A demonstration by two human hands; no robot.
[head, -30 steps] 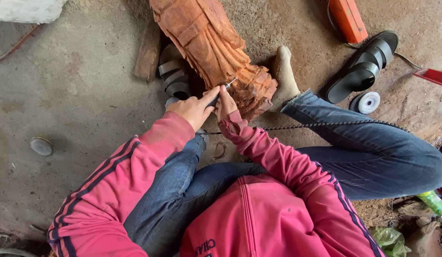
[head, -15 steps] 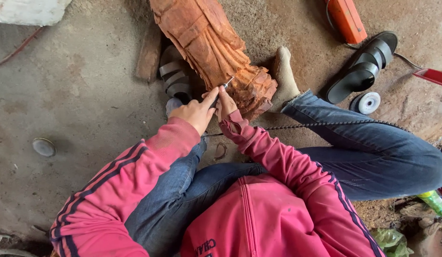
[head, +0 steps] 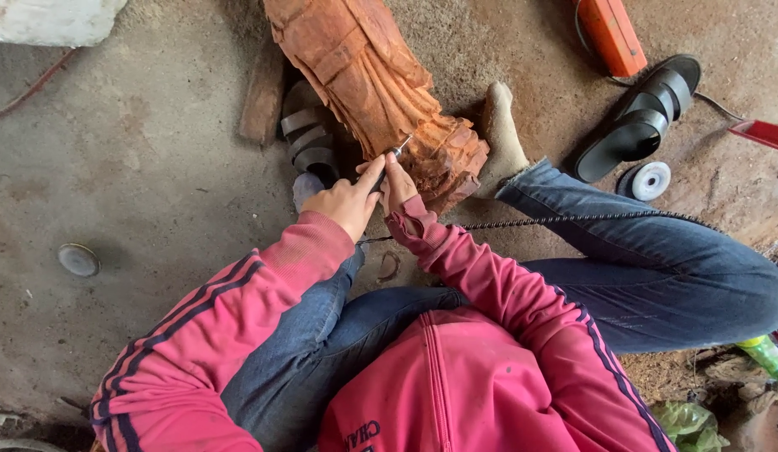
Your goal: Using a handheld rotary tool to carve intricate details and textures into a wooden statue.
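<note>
A carved reddish wooden figure (head: 364, 75) lies on the concrete floor ahead of me, its base near my socked foot (head: 499, 125). My left hand (head: 349, 201) and my right hand (head: 397, 186) are pressed together around a slim rotary carving handpiece (head: 396, 152), whose metal tip touches the carving's lower folds. A braided flexible shaft (head: 573, 219) runs from my hands to the right across my jeans. Both hands wear pink sleeves with dark stripes.
A black sandal (head: 309, 138) lies under the carving beside a wood block (head: 262, 100). Another black sandal (head: 640, 117), a white disc (head: 645, 181) and an orange tool (head: 611, 33) sit at the right. A round metal lid (head: 77, 259) rests at the left.
My hands and the handpiece have stayed on the same spot of the carving, shifting only slightly. Nothing else has moved.
</note>
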